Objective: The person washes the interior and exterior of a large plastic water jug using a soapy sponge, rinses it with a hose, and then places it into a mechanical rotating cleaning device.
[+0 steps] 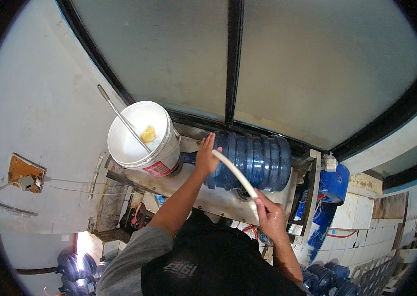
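A blue plastic water jug (256, 159) lies on its side on a metal counter (208, 199), its neck pointing left. My left hand (207, 155) rests on the jug's shoulder near the neck, fingers extended. Gripped in my right hand (270, 214) is a whitish hose (236, 171), whose upper end reaches across the jug to my left hand. Left of the jug's neck stands a white plastic bucket (171, 148). Inside it are a yellow sponge-like piece (148, 134) and a long metal rod with a grey handle (118, 113), leaning on the rim.
Behind the counter rises a frosted glass window with a black frame (234, 66). A blue drum (336, 185) stands to the right beyond a metal frame (310, 207). Several water jugs (77, 266) are at lower left, and more jugs (323, 277) at lower right.
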`<state>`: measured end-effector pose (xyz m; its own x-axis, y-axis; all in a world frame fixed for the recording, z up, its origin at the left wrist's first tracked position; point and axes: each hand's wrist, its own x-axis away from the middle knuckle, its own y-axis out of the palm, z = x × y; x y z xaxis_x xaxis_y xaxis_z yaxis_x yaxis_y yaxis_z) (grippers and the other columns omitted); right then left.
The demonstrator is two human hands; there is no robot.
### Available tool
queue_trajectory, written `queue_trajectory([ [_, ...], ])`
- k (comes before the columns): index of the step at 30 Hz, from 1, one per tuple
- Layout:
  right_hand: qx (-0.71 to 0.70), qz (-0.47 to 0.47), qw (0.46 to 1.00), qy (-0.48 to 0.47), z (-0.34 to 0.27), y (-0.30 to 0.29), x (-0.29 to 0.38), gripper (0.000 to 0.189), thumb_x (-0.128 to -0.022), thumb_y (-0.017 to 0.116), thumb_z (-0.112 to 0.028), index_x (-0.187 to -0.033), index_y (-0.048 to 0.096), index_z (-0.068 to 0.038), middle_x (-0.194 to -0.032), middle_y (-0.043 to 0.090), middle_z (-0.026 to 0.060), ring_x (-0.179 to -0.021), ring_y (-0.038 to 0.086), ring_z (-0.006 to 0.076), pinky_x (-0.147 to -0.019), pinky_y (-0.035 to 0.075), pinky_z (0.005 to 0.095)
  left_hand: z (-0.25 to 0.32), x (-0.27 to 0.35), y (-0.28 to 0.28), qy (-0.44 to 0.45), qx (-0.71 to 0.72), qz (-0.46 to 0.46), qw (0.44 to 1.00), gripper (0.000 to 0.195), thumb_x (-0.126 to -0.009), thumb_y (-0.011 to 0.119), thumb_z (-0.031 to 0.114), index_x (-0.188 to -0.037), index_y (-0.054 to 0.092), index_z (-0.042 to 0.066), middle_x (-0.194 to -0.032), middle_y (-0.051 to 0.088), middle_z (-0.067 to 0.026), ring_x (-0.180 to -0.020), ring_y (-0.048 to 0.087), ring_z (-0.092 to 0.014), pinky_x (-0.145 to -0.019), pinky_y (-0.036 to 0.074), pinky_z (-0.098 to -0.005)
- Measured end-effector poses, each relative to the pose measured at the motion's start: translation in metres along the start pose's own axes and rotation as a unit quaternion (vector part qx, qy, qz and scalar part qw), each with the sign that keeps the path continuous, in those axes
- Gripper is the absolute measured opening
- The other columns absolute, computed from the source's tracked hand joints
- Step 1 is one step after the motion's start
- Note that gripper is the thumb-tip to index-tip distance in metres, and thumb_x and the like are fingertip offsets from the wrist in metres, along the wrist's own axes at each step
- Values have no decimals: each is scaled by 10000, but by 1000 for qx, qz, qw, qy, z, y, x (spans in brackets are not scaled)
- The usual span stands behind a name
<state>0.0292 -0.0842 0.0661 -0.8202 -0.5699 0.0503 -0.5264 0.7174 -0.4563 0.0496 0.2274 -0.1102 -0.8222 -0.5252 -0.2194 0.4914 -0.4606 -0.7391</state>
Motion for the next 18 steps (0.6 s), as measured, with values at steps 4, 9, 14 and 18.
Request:
queue_trajectory([
  [4, 25, 14, 999, -16, -13, 18, -3, 317, -1016, 621, -165, -1303, 680, -43, -658, 643, 130, -567, 584, 89, -543, 477, 298, -3, -2, -20, 43, 115, -59, 991, 729, -966, 658, 308, -1576, 338, 67, -1575, 405, -237, -1487, 332, -430, -1223, 261, -463],
  [9, 18, 80, 997, -12, -18, 26, 5, 323, -1023, 608, -158, -1312, 672, -28, -656, 639, 101, -561, 559, 77, -547, 475, 295, -66, -3, -17, 23, 207, -139, 968, 790, -1001, 561, 475, -1610, 245, 83, -1591, 381, -223, -1482, 334, -411, -1213, 245, -475],
  [14, 10, 177, 981, 76, -6, 6, 33, 341, -1062, 561, -182, -1311, 660, 29, -717, 544, -52, -627, 450, 43, -547, 394, 253, -118, -10, -20, 95, 15, -251, 963, 895, -988, 492, 628, -1611, 204, 52, -1574, 391, -244, -1457, 364, -408, -1187, 262, -504],
  [18, -7, 298, 945, 133, 11, -10, 56, 358, -1083, 531, -229, -1306, 671, 13, -660, 480, -73, -546, 390, 13, -476, 288, 229, -121, -27, -30, 86, 17, -362, 928, 955, -955, 540, 655, -1589, 232, 11, -1516, 458, -272, -1440, 400, -409, -1188, 283, -471],
])
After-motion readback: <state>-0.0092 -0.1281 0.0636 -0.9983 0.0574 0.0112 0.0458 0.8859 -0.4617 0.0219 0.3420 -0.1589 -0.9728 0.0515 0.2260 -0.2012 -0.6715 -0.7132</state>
